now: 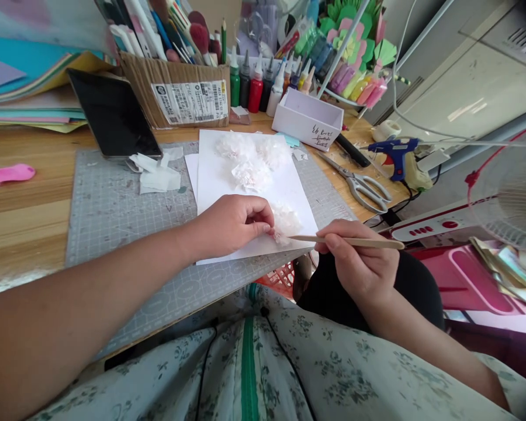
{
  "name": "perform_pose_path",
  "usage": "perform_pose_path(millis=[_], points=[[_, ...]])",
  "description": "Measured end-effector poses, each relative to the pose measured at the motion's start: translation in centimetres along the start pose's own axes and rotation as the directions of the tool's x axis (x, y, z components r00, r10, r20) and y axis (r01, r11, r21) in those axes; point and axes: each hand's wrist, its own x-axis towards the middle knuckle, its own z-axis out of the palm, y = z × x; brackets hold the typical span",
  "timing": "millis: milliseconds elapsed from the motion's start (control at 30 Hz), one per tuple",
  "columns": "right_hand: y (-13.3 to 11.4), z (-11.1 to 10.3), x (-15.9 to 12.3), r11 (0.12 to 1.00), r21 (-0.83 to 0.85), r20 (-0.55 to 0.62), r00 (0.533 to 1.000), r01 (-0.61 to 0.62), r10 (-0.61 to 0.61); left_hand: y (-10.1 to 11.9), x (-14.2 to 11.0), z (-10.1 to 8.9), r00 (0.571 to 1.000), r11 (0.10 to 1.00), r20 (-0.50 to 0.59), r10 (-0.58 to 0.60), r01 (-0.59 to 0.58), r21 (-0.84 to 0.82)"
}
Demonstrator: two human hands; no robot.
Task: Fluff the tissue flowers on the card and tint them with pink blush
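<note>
My right hand (363,257) grips a slim wooden stick (368,242) whose narrow tip points left at a white ruffled flower (288,219). That flower, of thin tissue-like material, sits near the front edge of a white paper sheet (214,204). At the flower's left side, my left hand (239,225) is closed in a pinch. Its fingertips touch the petals' edge, though what lies between them is hard to make out. Farther back on the sheet is a cluster of similar white ruffled flowers (252,174).
A grey cutting mat (109,216) lies under the paper, with white scraps (158,178) on it. Behind stand a dark tablet (114,114), a cardboard box (135,73) of brushes and a white box (307,117). Scissors (363,190) and a blue glue gun (397,155) are right.
</note>
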Motion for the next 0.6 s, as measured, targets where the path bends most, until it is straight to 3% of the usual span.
perform_pose_path(millis=[100, 267, 600], points=[[-0.6, -0.5, 0.0, 0.986, -0.023, 0.131, 0.979, 0.164, -0.159, -0.1, 0.0, 0.0, 0.999, 0.999, 0.004, 0.036, -0.036, -0.018], [-1.2, -0.1, 0.2, 0.872, -0.207, 0.274, 0.881, 0.445, -0.385, -0.1, 0.0, 0.1, 0.998, 0.998, 0.004, 0.057, -0.057, 0.037], [-0.4, 0.9, 0.0, 0.773, -0.317, 0.349, 0.826, 0.549, -0.443, -0.2, 0.0, -0.1, 0.996, 0.994, -0.003, 0.086, -0.086, 0.070]])
